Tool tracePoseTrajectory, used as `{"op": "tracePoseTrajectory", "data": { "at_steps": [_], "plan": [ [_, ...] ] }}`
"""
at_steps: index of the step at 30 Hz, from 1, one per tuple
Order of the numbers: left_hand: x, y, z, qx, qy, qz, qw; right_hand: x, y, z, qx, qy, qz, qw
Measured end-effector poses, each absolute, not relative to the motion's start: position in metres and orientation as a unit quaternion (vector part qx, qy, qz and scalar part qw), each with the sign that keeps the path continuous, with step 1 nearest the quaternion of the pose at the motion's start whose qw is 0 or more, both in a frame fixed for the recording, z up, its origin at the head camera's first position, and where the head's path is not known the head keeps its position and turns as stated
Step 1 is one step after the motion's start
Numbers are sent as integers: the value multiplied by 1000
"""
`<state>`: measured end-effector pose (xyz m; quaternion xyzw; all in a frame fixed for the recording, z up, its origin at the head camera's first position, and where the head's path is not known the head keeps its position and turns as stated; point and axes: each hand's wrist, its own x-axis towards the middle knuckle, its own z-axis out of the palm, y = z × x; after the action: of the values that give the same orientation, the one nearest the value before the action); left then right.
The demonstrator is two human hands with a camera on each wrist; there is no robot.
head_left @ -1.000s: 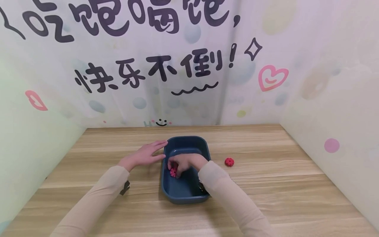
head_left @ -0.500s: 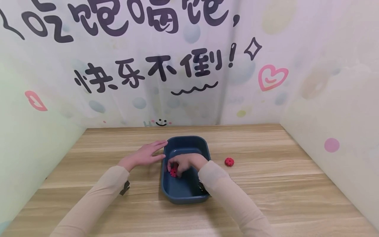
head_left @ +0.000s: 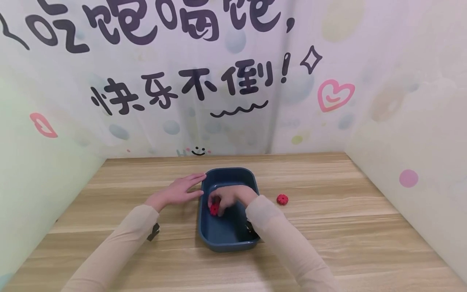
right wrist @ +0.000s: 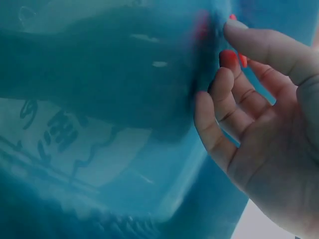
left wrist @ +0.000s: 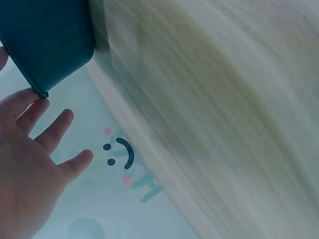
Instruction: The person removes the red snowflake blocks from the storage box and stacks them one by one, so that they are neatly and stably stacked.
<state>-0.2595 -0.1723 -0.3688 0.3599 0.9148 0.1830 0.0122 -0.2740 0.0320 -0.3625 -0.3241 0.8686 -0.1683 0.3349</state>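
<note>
Inside the dark blue plastic bin (head_left: 224,233), my right hand (head_left: 230,194) pinches a small red notched disc (head_left: 214,209) between thumb and fingers. In the right wrist view only slivers of the red disc (right wrist: 242,60) show between the curled fingers of the right hand (right wrist: 269,114); the rest is hidden. My left hand (head_left: 178,190) has its fingers spread, with the fingertips touching the bin's left rim. The left wrist view shows the left hand (left wrist: 30,154) with some fingertips at the edge of the bin (left wrist: 50,45).
A second red notched disc (head_left: 282,199) lies on the wooden table (head_left: 328,239) right of the bin. A small dark object (head_left: 249,227) in the bin is partly hidden by the right sleeve. Another dark object (head_left: 154,232) shows beside the left sleeve. Printed walls (head_left: 233,134) enclose the table.
My right hand has shifted slightly up and to the right in the head view, and the red disc has moved with it. The left hand keeps its place on the rim.
</note>
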Motion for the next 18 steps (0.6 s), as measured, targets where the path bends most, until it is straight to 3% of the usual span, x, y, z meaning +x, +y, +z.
{"op": "tracePoseTrajectory", "data": {
  "at_steps": [7,18],
  "plan": [
    [-258,-171,-367,352,917,187,18,-280,41,-340,-330,866,-193,322],
    [-257,-171,-367,353,916,190,14,-287,69,-313,-334,880,-238,240]
  ]
}}
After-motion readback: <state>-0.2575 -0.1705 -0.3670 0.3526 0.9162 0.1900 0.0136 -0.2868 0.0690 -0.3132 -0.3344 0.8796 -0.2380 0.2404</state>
